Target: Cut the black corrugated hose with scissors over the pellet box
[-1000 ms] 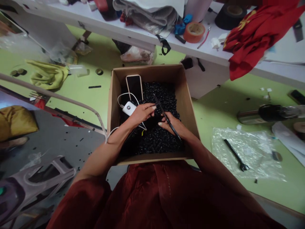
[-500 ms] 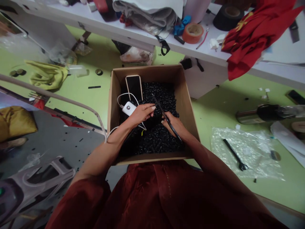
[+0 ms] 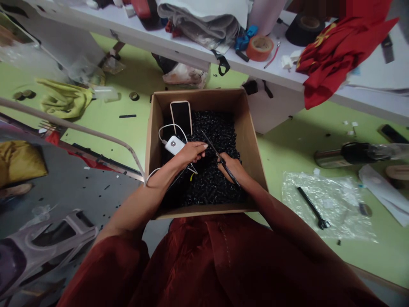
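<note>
A cardboard box (image 3: pixel 255 157) in front of me holds a heap of small shiny black pieces (image 3: pixel 207 187). My right hand (image 3: pixel 231 167) is closed around dark, narrow scissors (image 3: pixel 212 146), their pointed end slanting up and left over the heap. Just left of the blades, my left hand (image 3: pixel 193 152) is pinched, thumb against fingers; whatever lies between the fingertips is too small to make out. Beside that hand, a white power bank (image 3: pixel 174 145) with a white cable rests in the box. Behind it a phone (image 3: pixel 181 117) leans in the back left corner.
A white bench (image 3: pixel 223 55) runs across the back, bearing orange tape (image 3: pixel 260 47), a black roll (image 3: pixel 305 30) and red cloth (image 3: pixel 338 59). To the right lie a clear plastic sheet (image 3: pixel 345 204), a black cable tie-like strip (image 3: pixel 311 207) and a steel flask (image 3: pixel 330 157). A plastic stool (image 3: pixel 64 234) stands left.
The scissors have shifted slightly left and now show an opening between their parts near my right hand. My left hand stays pinched in nearly the same place. The whole view has moved slightly.
</note>
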{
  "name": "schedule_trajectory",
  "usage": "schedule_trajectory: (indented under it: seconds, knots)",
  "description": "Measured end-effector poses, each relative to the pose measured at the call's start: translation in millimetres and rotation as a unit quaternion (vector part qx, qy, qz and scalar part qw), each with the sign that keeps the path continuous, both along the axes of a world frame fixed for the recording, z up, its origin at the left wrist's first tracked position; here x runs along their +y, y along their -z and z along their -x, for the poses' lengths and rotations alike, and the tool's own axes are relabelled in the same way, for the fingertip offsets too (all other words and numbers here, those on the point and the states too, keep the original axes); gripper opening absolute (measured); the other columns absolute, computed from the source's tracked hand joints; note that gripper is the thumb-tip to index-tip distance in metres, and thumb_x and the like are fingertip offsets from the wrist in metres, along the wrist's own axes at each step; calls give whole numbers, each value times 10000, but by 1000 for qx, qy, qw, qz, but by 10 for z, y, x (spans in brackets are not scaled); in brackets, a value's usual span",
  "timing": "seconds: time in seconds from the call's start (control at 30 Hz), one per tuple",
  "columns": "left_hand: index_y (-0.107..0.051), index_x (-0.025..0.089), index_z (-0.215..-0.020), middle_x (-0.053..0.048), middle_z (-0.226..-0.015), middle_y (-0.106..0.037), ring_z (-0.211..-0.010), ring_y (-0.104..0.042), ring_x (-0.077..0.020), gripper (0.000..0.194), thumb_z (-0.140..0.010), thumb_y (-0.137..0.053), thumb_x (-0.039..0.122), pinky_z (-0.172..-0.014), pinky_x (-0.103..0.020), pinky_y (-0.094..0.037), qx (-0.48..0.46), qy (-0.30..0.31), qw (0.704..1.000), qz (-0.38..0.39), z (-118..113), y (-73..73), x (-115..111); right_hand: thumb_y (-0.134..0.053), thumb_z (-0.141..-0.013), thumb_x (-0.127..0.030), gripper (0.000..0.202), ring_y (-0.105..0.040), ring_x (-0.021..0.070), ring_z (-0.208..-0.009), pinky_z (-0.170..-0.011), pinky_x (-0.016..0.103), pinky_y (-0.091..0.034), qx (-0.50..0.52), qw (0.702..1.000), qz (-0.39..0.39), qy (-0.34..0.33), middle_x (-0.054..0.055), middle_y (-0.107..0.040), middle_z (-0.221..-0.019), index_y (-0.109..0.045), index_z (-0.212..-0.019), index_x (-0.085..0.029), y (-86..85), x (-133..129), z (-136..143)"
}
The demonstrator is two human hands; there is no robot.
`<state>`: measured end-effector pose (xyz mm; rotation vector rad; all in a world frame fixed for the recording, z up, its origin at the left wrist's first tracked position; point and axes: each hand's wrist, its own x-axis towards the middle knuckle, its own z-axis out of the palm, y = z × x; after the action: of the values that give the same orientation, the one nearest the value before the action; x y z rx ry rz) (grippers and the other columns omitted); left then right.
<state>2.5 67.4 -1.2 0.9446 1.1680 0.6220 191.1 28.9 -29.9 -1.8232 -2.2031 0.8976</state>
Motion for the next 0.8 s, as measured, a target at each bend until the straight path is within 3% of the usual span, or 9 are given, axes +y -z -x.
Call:
schedule_trajectory:
  seconds: [0.23, 0.4, 0.63, 0.8]
  knots:
    - [-549, 118, -679, 22, -537, -502, -348, -338, -15, 199, -866, -541, 189, -342, -160, -200, 24, -16, 999, 22, -3, 36, 8, -457, -812, -230, 165, -646, 216, -742, -659, 263, -423, -29, 999, -13, -6, 46, -688, -793, -576, -926, -234, 79, 10, -20]
    - [-520, 121, -606, 4, -506, -502, -359, -350, -28, 290, -873, -521, 234, -343, -170, -221, 16, -16, 1000, 13, 2, 8, 15, -453, -832, -243, 178, -659, 212, -802, -709, 268, -447, -20, 999, -35, 18, 45, -698, -838, -595, -938, -229, 71, 19, -28]
    - [-611, 76, -811, -85, -754, -669, -448, -429, -36, 132, -768, -489, 50, -376, -168, -281, -98, -7, 995, 21, 157, -63, 78, -458, -843, -271, 231, -656, 237, -827, -735, 300, -452, -5, 998, -28, 48, 78, -695, -884, -589, -1024, -211, -78, 22, -20]
    - [-615, 85, -923, -122, -879, -695, -525, -506, -49, 139, -793, -572, 109, -431, -168, -353, -128, 25, 991, 18, 229, -139, 42, -459, -858, -329, 273, -641, 207, -720, -694, 294, -455, 30, 997, -9, 65, 62, -683, -837, -560, -1082, -209, -103, 33, -39]
